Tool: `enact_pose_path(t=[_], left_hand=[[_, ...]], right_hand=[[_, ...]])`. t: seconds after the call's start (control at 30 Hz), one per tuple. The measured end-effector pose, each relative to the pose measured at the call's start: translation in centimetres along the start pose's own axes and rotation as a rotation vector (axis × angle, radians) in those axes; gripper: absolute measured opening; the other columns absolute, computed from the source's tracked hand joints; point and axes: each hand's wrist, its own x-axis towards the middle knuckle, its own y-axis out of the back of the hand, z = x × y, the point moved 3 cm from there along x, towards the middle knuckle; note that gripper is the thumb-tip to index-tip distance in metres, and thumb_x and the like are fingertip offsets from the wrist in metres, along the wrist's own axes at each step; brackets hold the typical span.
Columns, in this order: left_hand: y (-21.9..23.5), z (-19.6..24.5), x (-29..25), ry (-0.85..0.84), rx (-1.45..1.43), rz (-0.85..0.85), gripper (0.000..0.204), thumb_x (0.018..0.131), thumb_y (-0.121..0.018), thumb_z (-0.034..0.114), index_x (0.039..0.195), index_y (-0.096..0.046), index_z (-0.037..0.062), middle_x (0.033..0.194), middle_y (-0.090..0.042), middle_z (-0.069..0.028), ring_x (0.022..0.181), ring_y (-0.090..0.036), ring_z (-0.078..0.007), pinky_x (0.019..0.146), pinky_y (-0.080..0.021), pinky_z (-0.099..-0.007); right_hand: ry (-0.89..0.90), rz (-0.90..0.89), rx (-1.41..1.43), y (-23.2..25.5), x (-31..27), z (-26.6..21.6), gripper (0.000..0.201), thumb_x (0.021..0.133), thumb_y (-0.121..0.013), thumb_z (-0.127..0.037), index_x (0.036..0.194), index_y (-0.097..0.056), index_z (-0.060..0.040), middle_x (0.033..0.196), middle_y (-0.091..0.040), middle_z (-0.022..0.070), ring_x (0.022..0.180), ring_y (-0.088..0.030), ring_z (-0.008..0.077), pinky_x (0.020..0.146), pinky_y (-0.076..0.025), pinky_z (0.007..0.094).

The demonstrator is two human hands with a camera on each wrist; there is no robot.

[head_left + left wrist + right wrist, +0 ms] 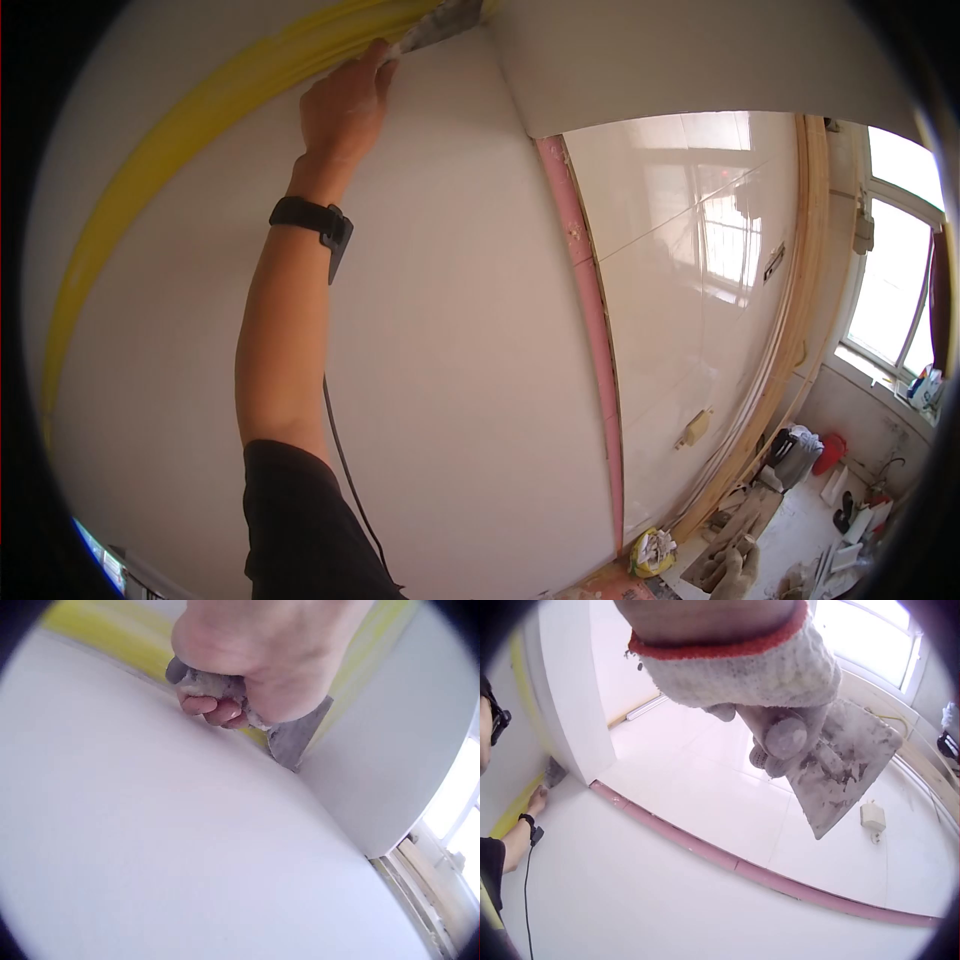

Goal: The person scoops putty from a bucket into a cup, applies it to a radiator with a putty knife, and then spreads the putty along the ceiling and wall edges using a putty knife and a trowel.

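Observation:
At the top of the head view, my bare left hand [345, 105] grips a putty knife [445, 25], its blade at the corner beside a yellow strip [150, 160]. The left wrist view shows fingers [223, 713] curled round the handle and the grey blade [298, 739] touching or very near the corner. My right hand [757, 686], in a whitish glove with a red cuff, holds a wide scraper [844, 765] smeared with dried material. That hand is outside the head view.
A pink strip [590, 300] runs between the white wall [450, 300] and glossy tiles [670, 300]. A socket-like fitting [694, 428] is on the tiles. Wooden boards [812, 200] stand near a window [885, 280]. Tools and a red item [829, 454] lie low at right. A black cable [345, 460] hangs by the arm.

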Motion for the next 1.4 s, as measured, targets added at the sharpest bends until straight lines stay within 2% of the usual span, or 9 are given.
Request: enact_pose_path(t=[0.07,0.13,0.33,0.63,0.97,1.07,1.13,1.23,1.4], left_hand=[[0.4,0.2,0.0,0.0,0.004,0.006,0.027,0.103,-0.055,0.036,0.123,-0.06,0.0193,0.078,-0.07,-0.006,0.071,-0.07,-0.0267,0.058,-0.056,-0.0392],[0.5,0.6,0.0,0.14,0.021,-0.179,0.03,0.102,-0.057,0.035,0.125,-0.061,0.016,0.095,-0.075,-0.0101,0.086,-0.072,-0.0303,0.069,-0.057,-0.041],[0.3,0.6,-0.4,0.037,0.035,-0.058,0.028,0.103,-0.056,0.034,0.125,-0.061,0.016,0.09,-0.074,-0.0089,0.08,-0.072,-0.0281,0.065,-0.057,-0.0391],[0.5,1.6,-0.2,0.101,0.062,-0.195,0.031,0.104,-0.055,0.035,0.128,-0.06,0.0174,0.09,-0.075,-0.008,0.082,-0.073,-0.0278,0.066,-0.057,-0.039],[0.5,0.8,0.9,0.136,-0.002,-0.184,0.031,0.104,-0.053,0.035,0.128,-0.059,0.0164,0.101,-0.074,-0.0126,0.09,-0.071,-0.032,0.072,-0.057,-0.0433],[0.5,0.7,0.1,0.019,-0.024,-0.076,0.03,0.104,-0.053,0.034,0.128,-0.059,0.0159,0.093,-0.073,-0.0139,0.087,-0.071,-0.0332,0.071,-0.057,-0.0426],[1.1,1.2,0.2,0.002,-0.054,-0.198,0.029,0.105,-0.053,0.033,0.126,-0.059,0.0147,0.083,-0.072,-0.0148,0.079,-0.07,-0.0341,0.067,-0.056,-0.0428],[1.2,1.1,0.4,-0.071,-0.119,-0.179,0.029,0.105,-0.054,0.031,0.128,-0.058,0.0136,0.078,-0.07,-0.0156,0.072,-0.068,-0.0343,0.065,-0.055,-0.0444],[2.0,2.9,-1.7,-0.007,-0.221,-0.395,0.028,0.104,-0.055,0.029,0.126,-0.057,0.0121,0.076,-0.067,-0.0172,0.072,-0.067,-0.0359,0.064,-0.053,-0.046]], right_hand=[[-0.005,-0.006,0.017,0.0,0.0,-0.1,0.026,0.099,-0.057,-0.006,0.125,-0.061,-0.004,0.076,-0.062,0.0026,0.054,-0.05,0.0068,0.047,-0.036,0.0199],[-0.014,-0.012,0.035,-0.2,0.1,-0.2,0.026,0.1,-0.058,-0.006,0.125,-0.061,-0.0041,0.076,-0.062,0.0029,0.053,-0.049,0.007,0.047,-0.036,0.0201],[0.006,-0.038,0.023,-0.6,0.8,0.3,0.026,0.099,-0.057,-0.007,0.125,-0.061,-0.0045,0.076,-0.063,0.0049,0.05,-0.048,0.0071,0.045,-0.036,0.0204],[0.008,-0.063,-0.005,-0.7,1.4,1.6,0.026,0.099,-0.057,-0.007,0.125,-0.061,-0.0057,0.078,-0.066,0.007,0.048,-0.045,0.0059,0.042,-0.034,0.0202],[0.035,-0.005,0.045,-2.1,1.5,0.0,0.024,0.098,-0.058,-0.006,0.122,-0.063,-0.0039,0.082,-0.065,0.0045,0.052,-0.047,0.0067,0.046,-0.037,0.0203],[0.11,-0.019,-0.036,-2.8,1.3,-0.4,0.024,0.098,-0.058,-0.006,0.121,-0.064,-0.0036,0.082,-0.065,0.0035,0.054,-0.048,0.0062,0.048,-0.038,0.0198],[0.151,-0.038,-0.085,-2.8,0.9,-0.2,0.024,0.098,-0.058,-0.006,0.121,-0.064,-0.0037,0.083,-0.065,0.003,0.055,-0.048,0.0057,0.049,-0.038,0.0193],[-0.036,-0.116,-0.044,-2.7,-0.3,0.1,0.024,0.1,-0.055,-0.007,0.123,-0.061,-0.0047,0.075,-0.065,0.0061,0.048,-0.046,0.0058,0.043,-0.035,0.0203],[0.017,-0.061,-0.048,0.2,-1.2,1.8,0.024,0.1,-0.053,-0.007,0.123,-0.059,-0.0051,0.071,-0.065,0.0075,0.045,-0.045,0.0069,0.041,-0.033,0.0209]])
